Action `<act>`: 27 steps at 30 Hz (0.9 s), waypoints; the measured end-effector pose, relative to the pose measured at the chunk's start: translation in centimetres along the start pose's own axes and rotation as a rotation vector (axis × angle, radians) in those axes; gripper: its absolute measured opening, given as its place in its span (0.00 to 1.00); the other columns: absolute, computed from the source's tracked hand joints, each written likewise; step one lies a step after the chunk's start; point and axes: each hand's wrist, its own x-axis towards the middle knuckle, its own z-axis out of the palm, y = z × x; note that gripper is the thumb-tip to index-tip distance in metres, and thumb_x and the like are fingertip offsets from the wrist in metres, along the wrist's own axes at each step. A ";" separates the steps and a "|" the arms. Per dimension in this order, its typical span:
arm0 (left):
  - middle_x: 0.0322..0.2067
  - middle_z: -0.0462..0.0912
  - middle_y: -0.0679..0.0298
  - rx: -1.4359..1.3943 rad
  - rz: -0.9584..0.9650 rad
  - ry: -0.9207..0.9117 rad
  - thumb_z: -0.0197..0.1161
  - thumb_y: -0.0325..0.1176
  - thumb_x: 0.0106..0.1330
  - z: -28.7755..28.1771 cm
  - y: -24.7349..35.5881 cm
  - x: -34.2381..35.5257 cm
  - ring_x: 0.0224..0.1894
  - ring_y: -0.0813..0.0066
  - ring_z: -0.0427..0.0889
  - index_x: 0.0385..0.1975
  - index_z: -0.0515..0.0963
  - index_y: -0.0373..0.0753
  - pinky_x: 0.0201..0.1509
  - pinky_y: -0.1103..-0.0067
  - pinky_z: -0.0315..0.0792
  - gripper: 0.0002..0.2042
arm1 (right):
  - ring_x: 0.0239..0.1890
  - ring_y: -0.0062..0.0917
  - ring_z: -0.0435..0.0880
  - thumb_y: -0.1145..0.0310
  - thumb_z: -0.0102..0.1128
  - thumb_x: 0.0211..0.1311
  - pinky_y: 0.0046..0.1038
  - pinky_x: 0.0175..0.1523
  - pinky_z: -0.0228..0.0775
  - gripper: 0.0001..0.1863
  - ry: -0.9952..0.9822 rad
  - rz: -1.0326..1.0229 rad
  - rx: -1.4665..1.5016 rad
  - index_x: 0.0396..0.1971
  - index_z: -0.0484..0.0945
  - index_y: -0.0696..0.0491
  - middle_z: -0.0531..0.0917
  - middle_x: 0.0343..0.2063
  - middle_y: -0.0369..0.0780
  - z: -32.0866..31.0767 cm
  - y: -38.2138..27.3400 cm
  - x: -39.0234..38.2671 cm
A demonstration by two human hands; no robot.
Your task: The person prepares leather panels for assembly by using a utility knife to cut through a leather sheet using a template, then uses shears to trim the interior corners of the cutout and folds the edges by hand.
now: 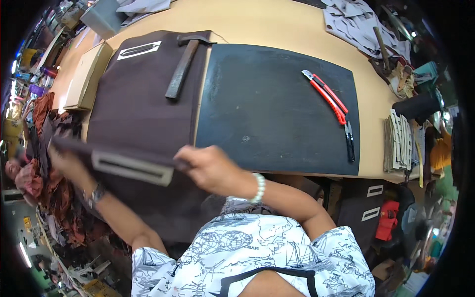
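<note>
The person's right hand [210, 171] is gripping the upper right corner of a dark brown cloth panel [163, 205], its fingers closing on the edge. The left hand [69, 166] is showing as a blur at the panel's other end, and whether its fingers are gripping or only touching cannot be told. The panel is hanging in front of the person at the near edge of the table [257, 22], with a pale slotted strip [132, 164] showing along its upper part, between the hands. Beyond it, another dark brown cloth [141, 106] is lying flat, bearing a white slotted patch near its far left corner, and a hammer [182, 69] is resting on it at the far right. A cardboard box [89, 76] is standing just beside this cloth on the left. To the right, a black cutting mat [267, 109] is covering part of the table; a red cutter [326, 96] and small dark-handled snips [350, 141] are lying near its right side. Farther right, a bundle of pale slotted pieces [402, 141] is sitting by the table's edge.
</note>
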 end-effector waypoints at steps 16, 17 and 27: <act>0.25 0.79 0.51 -0.177 0.455 -0.476 0.50 0.35 0.66 35.9 24.1 -7.3 0.27 0.52 0.79 0.33 0.72 0.38 0.29 0.63 0.70 0.08 | 0.28 0.35 0.83 0.73 0.64 0.52 0.28 0.31 0.74 0.13 0.883 0.328 -1.169 0.38 0.76 0.59 0.83 0.30 0.45 -16.4 1.3 -15.1; 0.26 0.80 0.52 -0.164 0.464 -0.491 0.50 0.36 0.66 36.1 23.9 -7.2 0.28 0.52 0.79 0.34 0.72 0.39 0.30 0.63 0.71 0.08 | 0.28 0.34 0.83 0.73 0.64 0.52 0.28 0.31 0.74 0.13 0.874 0.327 -1.160 0.38 0.76 0.59 0.83 0.31 0.45 -16.6 1.3 -14.9; 0.33 0.79 0.57 -0.115 0.668 -0.489 0.52 0.36 0.65 35.8 21.5 -4.1 0.32 0.56 0.80 0.40 0.71 0.43 0.31 0.67 0.73 0.08 | 0.24 0.32 0.82 0.75 0.64 0.50 0.27 0.28 0.72 0.15 0.788 0.304 -1.054 0.40 0.76 0.57 0.82 0.28 0.45 -15.4 1.2 -12.3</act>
